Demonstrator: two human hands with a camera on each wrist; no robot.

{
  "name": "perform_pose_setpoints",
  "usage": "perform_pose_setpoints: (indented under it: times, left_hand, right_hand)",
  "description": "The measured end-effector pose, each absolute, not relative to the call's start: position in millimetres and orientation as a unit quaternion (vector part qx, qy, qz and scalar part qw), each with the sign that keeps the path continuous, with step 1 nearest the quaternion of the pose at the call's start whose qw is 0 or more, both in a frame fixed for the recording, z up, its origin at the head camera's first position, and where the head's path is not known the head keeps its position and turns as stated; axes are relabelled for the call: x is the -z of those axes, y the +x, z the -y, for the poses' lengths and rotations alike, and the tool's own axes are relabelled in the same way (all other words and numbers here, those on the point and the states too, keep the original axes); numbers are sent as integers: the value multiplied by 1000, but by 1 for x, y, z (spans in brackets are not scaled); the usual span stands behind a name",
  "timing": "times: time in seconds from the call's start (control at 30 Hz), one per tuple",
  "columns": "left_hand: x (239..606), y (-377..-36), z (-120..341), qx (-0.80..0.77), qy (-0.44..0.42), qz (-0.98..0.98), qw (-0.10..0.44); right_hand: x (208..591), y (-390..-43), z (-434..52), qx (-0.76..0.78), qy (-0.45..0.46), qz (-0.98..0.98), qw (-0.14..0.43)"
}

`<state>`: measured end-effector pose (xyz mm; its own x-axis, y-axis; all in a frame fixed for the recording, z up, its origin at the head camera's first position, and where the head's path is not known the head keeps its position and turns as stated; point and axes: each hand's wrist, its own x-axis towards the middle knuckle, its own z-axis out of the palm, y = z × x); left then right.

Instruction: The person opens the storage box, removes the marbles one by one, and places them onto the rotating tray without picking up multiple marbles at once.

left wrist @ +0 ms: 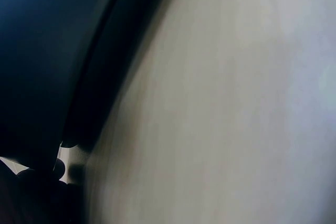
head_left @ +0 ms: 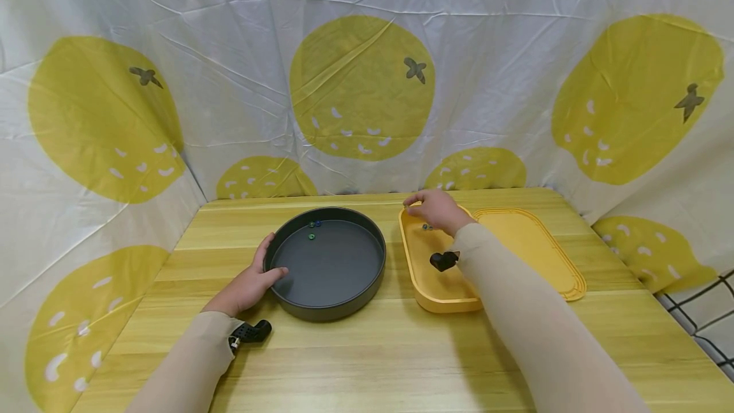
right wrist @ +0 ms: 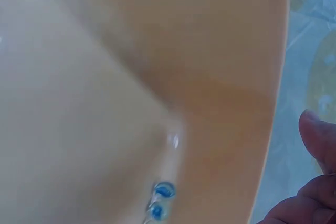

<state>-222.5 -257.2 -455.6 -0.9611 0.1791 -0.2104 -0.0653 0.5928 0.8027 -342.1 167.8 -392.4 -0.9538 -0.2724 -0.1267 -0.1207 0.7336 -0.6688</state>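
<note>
A round dark grey pan (head_left: 338, 266) stands left of centre in the head view, with a few small green and blue marbles (head_left: 311, 236) at its far left side. My left hand (head_left: 250, 282) grips its left wall, thumb over the rim and fingers outside. In the left wrist view the pan (left wrist: 42, 66) fills the upper left. My right hand (head_left: 438, 209) is over the far left corner of a yellow box (head_left: 421, 273), pinching a tiny marble at the fingertips. Two bluish marbles (right wrist: 165, 189) lie inside the box; in the right wrist view the right hand (right wrist: 310, 192) shows beyond the rim.
A flat yellow lid (head_left: 530, 247) lies on the wooden table (head_left: 355, 362), right of the box. A curtain with yellow fruit prints (head_left: 361, 94) hangs behind the table and at its sides. Black wire grid (head_left: 702, 317) stands at the right edge.
</note>
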Motion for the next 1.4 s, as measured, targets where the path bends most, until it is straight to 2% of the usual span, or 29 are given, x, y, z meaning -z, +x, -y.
perform_pose_setpoints:
  times: [0.9,1.4]
  left_hand:
    - [457,-224,259,-446,40,-884,130]
    - [457,-224,259,-451,43,-882,131]
  right_hand:
    - [359,-319,-69,343,-191,-914,99]
    - [359,-314,-48,323,-213,-917,98]
